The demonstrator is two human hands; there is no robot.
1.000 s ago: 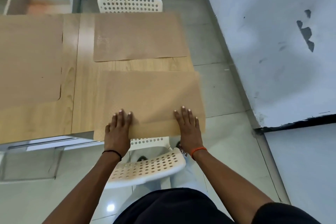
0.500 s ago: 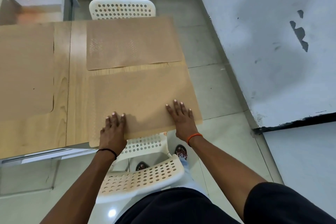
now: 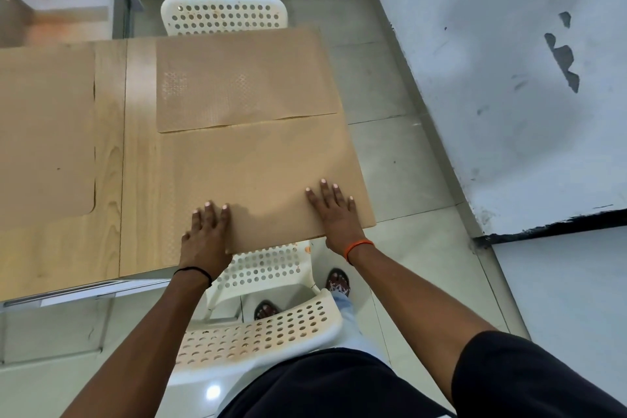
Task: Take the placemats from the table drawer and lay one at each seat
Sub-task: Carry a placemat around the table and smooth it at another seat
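Both hands lie flat, fingers straight and slightly spread, gripping nothing. The left hand (image 3: 206, 234) presses the near left part of the near mat (image 3: 258, 176), its fingers on the mat and its heel at the table's near edge. The right hand (image 3: 334, 214) presses the mat's near right part, close to the mat's right corner.

Compared with half a second ago, the near mat has slid away from the person: its far edge now meets, and on the right seems to slip under, the near edge of the far mat (image 3: 244, 81), where a strip of bare wood showed between them before. Both hands have gone forward with it, and less of the mat hangs past the table's near edge.

The near mat lies on the table (image 3: 135, 180) at its right end, its right corner overhanging the table edge. The far mat lies beyond it, before the far chair (image 3: 224, 13). A third mat (image 3: 44, 132) lies to the left of the near mat, with bare wood between. The near chair (image 3: 258, 332) stands tucked below the near mat.
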